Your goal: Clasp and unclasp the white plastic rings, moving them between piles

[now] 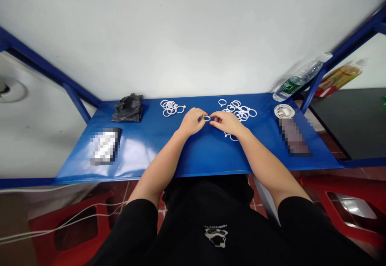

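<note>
My left hand (191, 122) and my right hand (226, 122) meet over the middle of the blue shelf (150, 153). Both pinch one small white ring (206, 117) between their fingertips. A pile of several white rings (240, 111) lies just behind my right hand. A smaller group of white rings (171, 107) lies behind and left of my left hand. One more ring (233, 137) sits under my right wrist.
A crumpled black bag (129, 107) lies at the back left. A blurred flat object (104, 146) rests at the left, another (294, 136) at the right. A round metal lid (284, 111) and a lying plastic bottle (298, 78) are at the back right. Red stools stand below.
</note>
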Available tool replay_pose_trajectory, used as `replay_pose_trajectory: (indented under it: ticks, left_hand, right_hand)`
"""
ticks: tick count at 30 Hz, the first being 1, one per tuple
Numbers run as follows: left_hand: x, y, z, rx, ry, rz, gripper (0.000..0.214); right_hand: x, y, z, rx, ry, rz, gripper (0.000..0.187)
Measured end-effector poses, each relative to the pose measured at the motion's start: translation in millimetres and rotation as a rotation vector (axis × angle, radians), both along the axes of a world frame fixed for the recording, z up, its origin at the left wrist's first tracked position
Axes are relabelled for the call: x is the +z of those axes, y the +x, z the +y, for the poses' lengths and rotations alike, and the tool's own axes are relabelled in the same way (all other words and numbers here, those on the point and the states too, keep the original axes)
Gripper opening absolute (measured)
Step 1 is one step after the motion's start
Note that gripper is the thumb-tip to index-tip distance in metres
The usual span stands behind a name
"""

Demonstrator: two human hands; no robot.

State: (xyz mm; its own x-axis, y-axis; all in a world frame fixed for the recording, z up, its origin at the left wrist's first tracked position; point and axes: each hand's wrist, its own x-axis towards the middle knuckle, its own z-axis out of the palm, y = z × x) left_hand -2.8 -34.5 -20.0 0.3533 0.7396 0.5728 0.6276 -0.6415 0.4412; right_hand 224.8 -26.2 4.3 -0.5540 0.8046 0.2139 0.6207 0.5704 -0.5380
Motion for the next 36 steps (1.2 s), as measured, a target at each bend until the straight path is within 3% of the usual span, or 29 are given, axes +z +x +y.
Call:
replay_pose_trajectory:
  ticks: [5,10,18,22,29,36]
  left_hand:
    - [4.7,-27,12,0.281,0.098,-0.049,0.027]
    - [4.5,-57,20,0.586,0.081,-0.135,0.023]
    - [-6.8,-62,22,0.799,-0.099,-0.043,0.010]
    - [-13.8,-60,24,0.764,-0.120,-0.081,0.010]
    - [-21.6,-50,28,0.633,0.046,-0.185,0.011]
    - [-13.9,-8,9,0.248,0.082,-0.018,0.023]
  right_hand:
    - [4.0,17,10,-0.172,0.075,-0.117,0.029]
    - [3.9,27,14,-0.295,0.119,-0.184,0.029]
    - [0.9,24,16,-0.267,0.039,-0.362,0.035]
    - [-6.9,26,20,-0.291,0.073,-0.289,0.038]
    - [-9.2,23,22,-0.285,0.172,0.009,0.028]
    - [-5.5,-2,2,0.021,0.103,0.261,0.027]
